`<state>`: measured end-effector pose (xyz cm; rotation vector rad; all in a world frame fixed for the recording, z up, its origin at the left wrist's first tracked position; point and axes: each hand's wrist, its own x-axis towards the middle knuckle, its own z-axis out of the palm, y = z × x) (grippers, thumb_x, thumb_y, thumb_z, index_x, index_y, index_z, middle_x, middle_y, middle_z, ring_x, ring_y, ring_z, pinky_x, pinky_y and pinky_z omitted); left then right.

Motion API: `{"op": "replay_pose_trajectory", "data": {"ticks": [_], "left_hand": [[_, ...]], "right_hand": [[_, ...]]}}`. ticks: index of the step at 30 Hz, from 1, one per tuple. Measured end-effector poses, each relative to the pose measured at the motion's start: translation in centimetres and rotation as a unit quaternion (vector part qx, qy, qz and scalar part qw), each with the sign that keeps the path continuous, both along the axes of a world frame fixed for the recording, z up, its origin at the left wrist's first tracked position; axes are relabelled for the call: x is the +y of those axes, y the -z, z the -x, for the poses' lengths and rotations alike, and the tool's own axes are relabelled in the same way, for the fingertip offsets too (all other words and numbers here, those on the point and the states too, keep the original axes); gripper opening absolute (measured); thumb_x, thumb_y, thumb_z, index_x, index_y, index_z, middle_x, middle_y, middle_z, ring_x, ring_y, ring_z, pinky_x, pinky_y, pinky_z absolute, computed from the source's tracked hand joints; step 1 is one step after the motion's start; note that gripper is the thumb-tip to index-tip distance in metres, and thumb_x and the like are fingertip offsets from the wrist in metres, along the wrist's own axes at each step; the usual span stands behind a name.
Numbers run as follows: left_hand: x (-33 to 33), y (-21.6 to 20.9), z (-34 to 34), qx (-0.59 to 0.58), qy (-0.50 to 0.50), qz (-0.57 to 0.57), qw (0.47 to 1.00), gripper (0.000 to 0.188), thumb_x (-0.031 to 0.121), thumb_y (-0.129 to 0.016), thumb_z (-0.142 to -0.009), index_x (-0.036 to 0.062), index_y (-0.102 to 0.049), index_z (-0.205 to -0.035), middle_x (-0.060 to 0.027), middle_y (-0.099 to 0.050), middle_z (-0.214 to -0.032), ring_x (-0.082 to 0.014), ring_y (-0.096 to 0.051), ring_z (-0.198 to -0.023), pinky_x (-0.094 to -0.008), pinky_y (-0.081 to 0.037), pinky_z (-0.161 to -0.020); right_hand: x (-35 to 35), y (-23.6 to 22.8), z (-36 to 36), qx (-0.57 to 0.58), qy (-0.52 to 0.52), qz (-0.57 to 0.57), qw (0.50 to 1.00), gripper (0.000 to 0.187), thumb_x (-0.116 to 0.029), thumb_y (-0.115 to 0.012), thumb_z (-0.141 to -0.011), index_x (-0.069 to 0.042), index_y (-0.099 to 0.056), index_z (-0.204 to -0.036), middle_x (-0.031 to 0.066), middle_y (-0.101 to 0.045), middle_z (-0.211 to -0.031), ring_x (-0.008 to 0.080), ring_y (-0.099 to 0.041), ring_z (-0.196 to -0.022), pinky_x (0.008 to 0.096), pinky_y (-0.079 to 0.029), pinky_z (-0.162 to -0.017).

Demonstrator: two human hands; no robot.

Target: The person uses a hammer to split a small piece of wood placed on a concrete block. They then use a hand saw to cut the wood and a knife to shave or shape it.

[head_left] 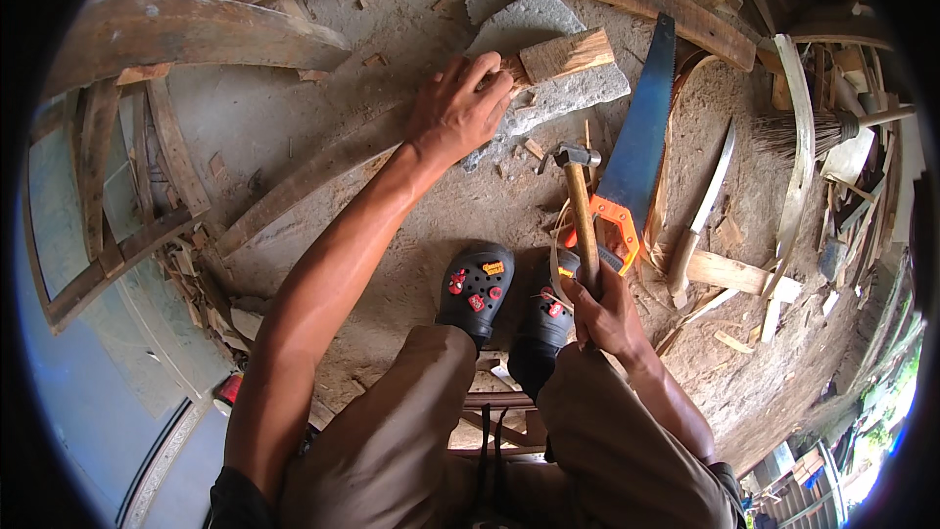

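The person's left hand [462, 108] was curled around the near end of a wooden block [570, 55], which lay on a rough stone slab [587, 90]. The right hand [609, 315] was wrapped around the handle of a hammer [582, 211], its head up, above the shoes [478, 284]. A saw [638, 132] with an orange handle lay just beyond the hammer, and a long knife [707, 188] lay to the saw's right.
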<state>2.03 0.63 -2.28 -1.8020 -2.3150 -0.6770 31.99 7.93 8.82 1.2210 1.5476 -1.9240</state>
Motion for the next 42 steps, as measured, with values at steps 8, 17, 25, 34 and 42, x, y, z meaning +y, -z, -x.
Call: {"op": "replay_pose_trajectory", "data": {"ticks": [8,17,25,34,42], "left_hand": [[-1.0,-0.5,1.2,-0.149,-0.016,-0.037,0.988,0.052,0.032,-0.08,-0.083,0.0017,-0.055,-0.117,-0.017,-0.057,-0.122,-0.0328,-0.061,-0.111,-0.0471,-0.055,-0.086],[-4.2,-0.1,1.6,-0.103,-0.171,0.132,0.971,0.069,0.049,-0.083,-0.074,-0.0001,-0.062,-0.118,-0.0231,-0.072,-0.09,-0.0395,-0.072,-0.08,-0.0488,-0.058,-0.069],[-4.9,0.8,0.6,-0.021,-0.143,0.086,0.986,0.073,0.05,-0.083,-0.073,0.0029,-0.06,-0.124,-0.0211,-0.073,-0.094,-0.0367,-0.072,-0.081,-0.0457,-0.057,-0.074],[-4.5,1.3,2.2,-0.105,-0.15,0.139,0.973,0.074,0.054,-0.077,-0.077,0.0016,-0.059,-0.127,-0.0238,-0.073,-0.091,-0.0394,-0.073,-0.083,-0.0482,-0.058,-0.076],[-4.5,0.8,2.0,-0.093,-0.136,0.079,0.983,0.076,0.056,-0.076,-0.079,-0.0008,-0.059,-0.127,-0.0254,-0.073,-0.093,-0.0407,-0.073,-0.084,-0.0471,-0.058,-0.078]], "right_hand": [[-0.2,-0.1,-0.1,0.015,0.025,0.031,0.999,0.038,-0.033,-0.063,-0.1,0.003,-0.055,-0.104,0.0052,-0.057,-0.061,0.0127,-0.055,-0.043,0.03,-0.044,-0.042],[-0.3,1.0,1.0,0.063,-0.042,-0.17,0.983,0.043,-0.04,-0.057,-0.103,0.002,-0.054,-0.111,0.0086,-0.053,-0.078,0.0145,-0.051,-0.072,0.0342,-0.044,-0.065],[2.0,-2.1,5.0,0.131,0.009,-0.173,0.976,0.046,-0.045,-0.042,-0.108,-0.001,-0.055,-0.106,0.004,-0.051,-0.076,0.0132,-0.049,-0.068,0.0317,-0.043,-0.063],[0.4,1.0,1.0,0.1,0.01,-0.096,0.99,0.042,-0.04,-0.045,-0.108,-0.001,-0.057,-0.116,-0.001,-0.05,-0.071,0.0055,-0.043,-0.053,0.0232,-0.035,-0.049],[-0.4,0.1,3.1,0.138,0.065,-0.159,0.975,0.032,-0.028,-0.053,-0.106,0.002,-0.055,-0.114,0.0065,-0.058,-0.078,0.0106,-0.054,-0.06,0.0282,-0.046,-0.056]]}}
